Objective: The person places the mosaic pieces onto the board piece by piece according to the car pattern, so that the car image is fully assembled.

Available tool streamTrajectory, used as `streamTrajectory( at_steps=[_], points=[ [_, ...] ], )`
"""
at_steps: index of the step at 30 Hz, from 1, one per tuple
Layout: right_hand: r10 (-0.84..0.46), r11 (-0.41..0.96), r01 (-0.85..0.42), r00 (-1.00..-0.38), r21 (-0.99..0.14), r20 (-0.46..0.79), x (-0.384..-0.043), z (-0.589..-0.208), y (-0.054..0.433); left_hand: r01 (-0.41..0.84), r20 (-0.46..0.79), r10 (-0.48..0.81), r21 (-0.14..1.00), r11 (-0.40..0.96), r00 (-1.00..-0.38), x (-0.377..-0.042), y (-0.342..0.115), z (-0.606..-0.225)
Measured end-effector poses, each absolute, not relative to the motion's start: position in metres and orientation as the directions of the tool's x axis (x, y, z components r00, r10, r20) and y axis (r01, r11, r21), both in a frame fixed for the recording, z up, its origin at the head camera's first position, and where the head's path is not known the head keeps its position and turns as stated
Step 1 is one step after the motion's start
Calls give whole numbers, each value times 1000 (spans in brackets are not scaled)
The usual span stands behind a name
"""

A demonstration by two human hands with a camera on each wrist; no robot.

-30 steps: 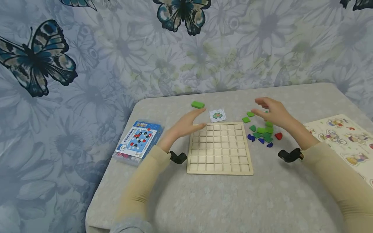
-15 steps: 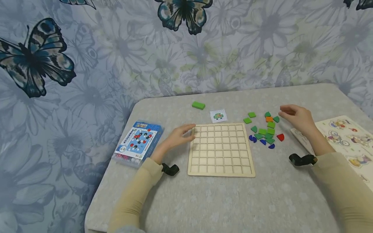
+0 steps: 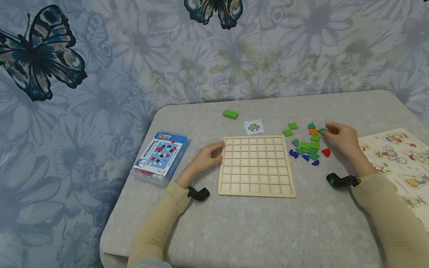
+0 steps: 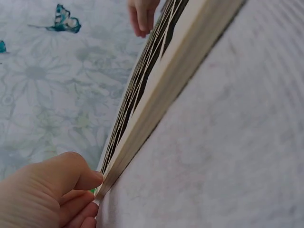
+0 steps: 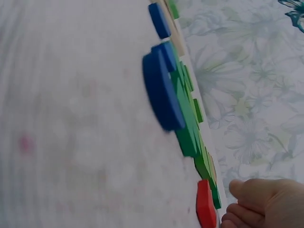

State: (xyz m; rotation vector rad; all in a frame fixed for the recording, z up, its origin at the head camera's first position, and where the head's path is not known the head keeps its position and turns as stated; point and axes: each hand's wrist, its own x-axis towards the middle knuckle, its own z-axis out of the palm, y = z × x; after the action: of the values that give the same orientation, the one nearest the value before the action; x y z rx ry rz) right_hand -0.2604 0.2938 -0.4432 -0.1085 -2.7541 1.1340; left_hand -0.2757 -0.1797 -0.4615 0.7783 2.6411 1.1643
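My left hand is at the left edge of a square wooden grid board, thumb and forefinger apart, fingertips against the edge. In the left wrist view, the same hand has its thumb tip right at the board's side. My right hand is among loose coloured pieces, fingertips right at a dark green piece lying on the table. An orange square, a dark green piece and a red piece lie close by. In the right wrist view, the thumb of the right hand sits above loosely bent fingers.
Light green squares and blue half-rounds lie right of the board. Behind it are a small picture card and a green block. A blue boxed set stands left; a printed wooden sheet lies right.
My right hand drew back rightward from over the pieces, then came to the dark green piece. The left hand moved from the board's far left corner down to its left edge. The view tilted slightly.
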Motion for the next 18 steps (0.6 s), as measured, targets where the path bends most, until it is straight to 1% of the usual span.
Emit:
streamTrajectory(
  at_steps=[4, 6, 8, 11, 14, 18],
  points=[
    [164, 694, 32, -980, -720, 115, -260, -454, 295, 407, 69, 523, 717, 566, -850, -276, -178, -463],
    [161, 714, 0, -973, -700, 165, -262, -456, 296, 411, 76, 522, 715, 566, -850, -276, -177, -464],
    [140, 747, -58, -960, -662, 242, -263, -458, 297, 418, 87, 523, 717, 557, -848, -275, -176, -465],
    [110, 781, -108, -946, -615, 305, -264, -460, 297, 419, 89, 522, 715, 560, -848, -273, -176, -466],
    [88, 801, -129, -940, -584, 330, -263, -464, 296, 419, 85, 524, 713, 563, -848, -270, -177, -466],
    [75, 807, -147, -935, -572, 347, -265, -467, 295, 423, 99, 526, 726, 542, -845, -270, -177, -463]
  ],
)
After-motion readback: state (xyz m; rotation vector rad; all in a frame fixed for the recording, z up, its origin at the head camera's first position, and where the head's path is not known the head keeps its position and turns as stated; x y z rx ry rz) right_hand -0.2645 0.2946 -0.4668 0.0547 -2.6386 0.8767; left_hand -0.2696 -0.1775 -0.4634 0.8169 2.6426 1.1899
